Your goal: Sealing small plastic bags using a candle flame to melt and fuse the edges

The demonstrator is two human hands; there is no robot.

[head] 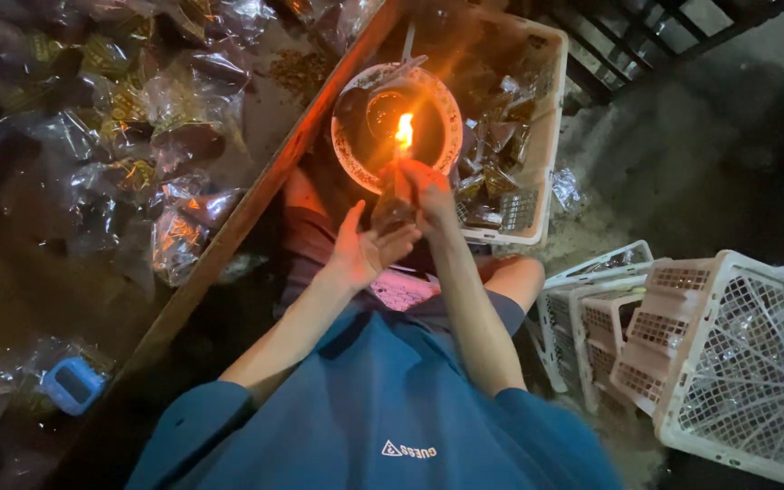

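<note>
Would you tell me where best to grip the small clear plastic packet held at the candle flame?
Probably by its lower body, from below and the sides, as the left hand and right hand hold the small clear plastic packet now: its top edge points up into the candle flame.

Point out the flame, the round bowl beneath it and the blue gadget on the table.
flame [404, 132], head view, bright middle of the fire.
round bowl [446, 95], head view, patterned right rim.
blue gadget [73, 385], head view, its dark front face.
</note>
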